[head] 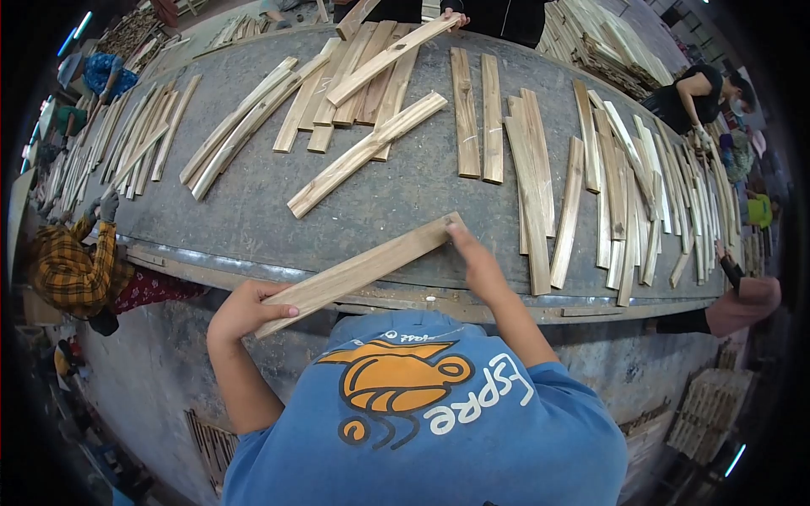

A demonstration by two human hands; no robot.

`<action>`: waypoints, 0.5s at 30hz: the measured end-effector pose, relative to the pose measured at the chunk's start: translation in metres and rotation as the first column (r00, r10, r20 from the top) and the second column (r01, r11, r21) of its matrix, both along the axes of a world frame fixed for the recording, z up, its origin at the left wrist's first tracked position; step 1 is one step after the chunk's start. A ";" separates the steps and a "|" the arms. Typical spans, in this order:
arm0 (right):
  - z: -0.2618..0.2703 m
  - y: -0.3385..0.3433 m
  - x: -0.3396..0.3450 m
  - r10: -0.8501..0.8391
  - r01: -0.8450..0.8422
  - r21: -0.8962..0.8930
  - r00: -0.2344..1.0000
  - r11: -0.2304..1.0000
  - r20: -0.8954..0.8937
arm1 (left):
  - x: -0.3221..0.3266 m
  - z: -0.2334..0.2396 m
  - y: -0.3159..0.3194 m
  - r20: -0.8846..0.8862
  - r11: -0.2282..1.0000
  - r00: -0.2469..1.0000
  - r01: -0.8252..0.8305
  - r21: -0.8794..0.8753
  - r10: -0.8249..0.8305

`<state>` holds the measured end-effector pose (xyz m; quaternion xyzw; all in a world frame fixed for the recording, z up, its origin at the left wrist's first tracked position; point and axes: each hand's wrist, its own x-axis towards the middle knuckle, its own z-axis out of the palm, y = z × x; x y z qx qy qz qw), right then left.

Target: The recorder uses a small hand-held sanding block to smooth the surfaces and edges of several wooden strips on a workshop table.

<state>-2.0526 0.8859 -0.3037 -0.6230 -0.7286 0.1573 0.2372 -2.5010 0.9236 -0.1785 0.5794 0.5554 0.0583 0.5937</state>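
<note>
A flat wooden board (364,269) slants up to the right in front of my chest, over the near edge of the grey worktable (398,190). My left hand (253,310) grips its lower end, the thumb lying across the top face. At the far end, my right hand (471,253) has its fingers against the corner beside a dark knot; it is slightly blurred, and whether it grips or only touches cannot be told. Beyond the board, a single wooden strip (367,155) lies diagonally, its upper part over a group of boards (323,104).
Two boards (465,114) lie side by side beyond my right hand. More strips (620,190) spread along the right. Across the table, a person's hand (455,20) holds another board (392,60). A person in a checked shirt (69,265) works at the left; another (696,95) leans in at right.
</note>
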 end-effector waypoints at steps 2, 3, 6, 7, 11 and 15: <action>0.010 -0.007 -0.024 0.110 -0.086 -0.177 0.985 0.980 0.133 | -0.007 -0.004 -0.002 0.025 1.000 1.000 0.000 0.016 0.000; 0.015 -0.005 -0.029 0.108 -0.083 -0.177 0.985 0.981 0.134 | -0.009 -0.003 -0.003 0.027 1.000 1.000 0.002 0.017 -0.003; 0.020 0.009 -0.042 -0.016 0.017 -0.296 1.000 0.955 0.004 | -0.013 0.002 -0.002 -0.005 1.000 1.000 0.025 0.001 -0.025; 0.016 0.012 -0.046 -0.085 0.085 -0.253 0.996 0.964 0.012 | -0.014 0.004 0.001 -0.008 0.999 0.999 0.036 0.003 -0.036; -0.016 0.015 -0.033 -0.318 0.336 -0.300 0.942 0.893 0.108 | -0.029 0.004 0.008 -0.014 0.998 0.998 0.056 -0.010 -0.056; -0.005 0.001 -0.057 -0.268 0.280 -0.104 0.956 0.954 0.117 | -0.039 0.010 0.016 -0.019 0.995 0.995 0.098 -0.007 -0.098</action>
